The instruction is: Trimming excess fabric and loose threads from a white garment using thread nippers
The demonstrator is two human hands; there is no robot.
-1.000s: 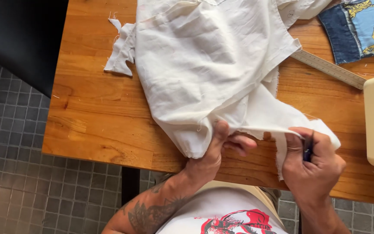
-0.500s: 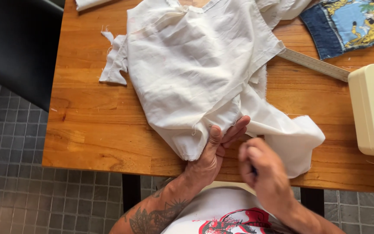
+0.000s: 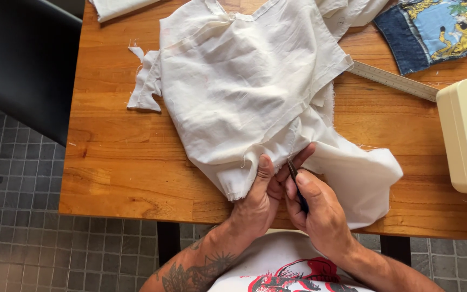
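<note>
A crumpled white cloth garment (image 3: 244, 86) lies spread on the wooden table (image 3: 120, 162). My left hand (image 3: 258, 200) pinches a folded seam of the cloth at its near edge, thumb up on the fabric. My right hand (image 3: 317, 208) sits right beside it, gripping a thin dark tool (image 3: 297, 184) whose tip points at the seam between my fingers. Both hands rest at the table's front edge.
A metal ruler (image 3: 393, 80) lies at the right, partly under the cloth. A cream-coloured machine (image 3: 466, 135) stands at the right edge. A denim piece with a colourful print (image 3: 439, 27) is at the back right. A dark chair (image 3: 22, 59) stands left of the table.
My right hand has come in from the right and now meets my left hand at the seam, the dark tool pointing at the cloth. The view has shifted slightly.
</note>
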